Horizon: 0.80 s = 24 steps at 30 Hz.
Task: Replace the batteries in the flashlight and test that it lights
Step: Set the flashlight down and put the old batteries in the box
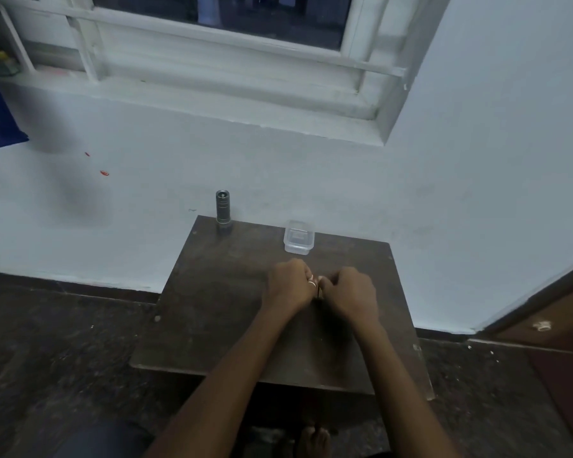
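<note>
A dark metal flashlight body [223, 206] stands upright at the far left corner of the small dark wooden table [219, 325]. Both hands meet over the table's middle. My left hand [288, 285] and my right hand [353, 292] have their fingers curled around a small dark object [317, 292] held between them. Most of that object is hidden by the fingers, so what it is cannot be told.
A small clear plastic box [298, 240] sits at the table's far edge, right of the flashlight. The table stands against a white wall below a window [212, 61]. Dark floor lies on both sides, and a wooden door [549, 325] is at the right.
</note>
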Available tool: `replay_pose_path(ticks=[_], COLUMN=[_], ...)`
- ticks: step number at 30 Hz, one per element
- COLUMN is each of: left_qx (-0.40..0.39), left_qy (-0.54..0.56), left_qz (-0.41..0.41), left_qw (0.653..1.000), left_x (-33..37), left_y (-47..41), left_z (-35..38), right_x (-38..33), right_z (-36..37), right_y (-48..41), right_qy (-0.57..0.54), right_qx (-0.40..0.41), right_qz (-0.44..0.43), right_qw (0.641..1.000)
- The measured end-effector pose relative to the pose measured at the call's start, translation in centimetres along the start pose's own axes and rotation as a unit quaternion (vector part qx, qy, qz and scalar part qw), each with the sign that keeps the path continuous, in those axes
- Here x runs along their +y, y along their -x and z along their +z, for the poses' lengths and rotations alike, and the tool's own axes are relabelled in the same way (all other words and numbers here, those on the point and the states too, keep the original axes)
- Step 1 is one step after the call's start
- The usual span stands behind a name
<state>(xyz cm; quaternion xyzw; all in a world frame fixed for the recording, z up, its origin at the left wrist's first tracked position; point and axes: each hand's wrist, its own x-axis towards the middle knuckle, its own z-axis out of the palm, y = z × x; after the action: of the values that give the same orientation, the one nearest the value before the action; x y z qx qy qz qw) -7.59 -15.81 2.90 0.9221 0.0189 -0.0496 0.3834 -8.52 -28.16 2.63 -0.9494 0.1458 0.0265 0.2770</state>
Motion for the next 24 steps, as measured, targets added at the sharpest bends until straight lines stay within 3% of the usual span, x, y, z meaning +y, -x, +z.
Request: replay_pose_path(ticks=[5, 8, 12, 17, 24], left_qx=[0.006, 0.006, 0.027, 0.099, 0.037], left_qy=[-0.04, -0.12, -0.283, -0.327, -0.396], left_qz=[-0.02, 0.0, 0.071, 0.143, 0.128], left_qw=[0.999, 0.993, 0.956, 0.929, 0.909], left_x=[-0.6, -1.0, -0.3, 0.7, 1.6], left_y=[-0.4, -0.7, 0.0, -3.0, -10.5], left_z=[0.2, 0.0, -1.0, -3.3, -3.2], right_x=[0.0, -0.2, -0.5, -1.0, -1.4], right_z=[1.1, 1.1, 0.8, -0.1, -0.7], right_y=[-0.2, -0.3, -0.7, -0.1, -0.2], right_qy=[0.02, 0.047, 0.081, 0.135, 0.15], right_qx=[-0.012, -0.021, -0.028, -0.019, -0.022], right_qz=[-0.006, -0.022, -0.041, -0.071, -0.128], right_qw=[1.0, 0.998, 0.996, 0.988, 0.98])
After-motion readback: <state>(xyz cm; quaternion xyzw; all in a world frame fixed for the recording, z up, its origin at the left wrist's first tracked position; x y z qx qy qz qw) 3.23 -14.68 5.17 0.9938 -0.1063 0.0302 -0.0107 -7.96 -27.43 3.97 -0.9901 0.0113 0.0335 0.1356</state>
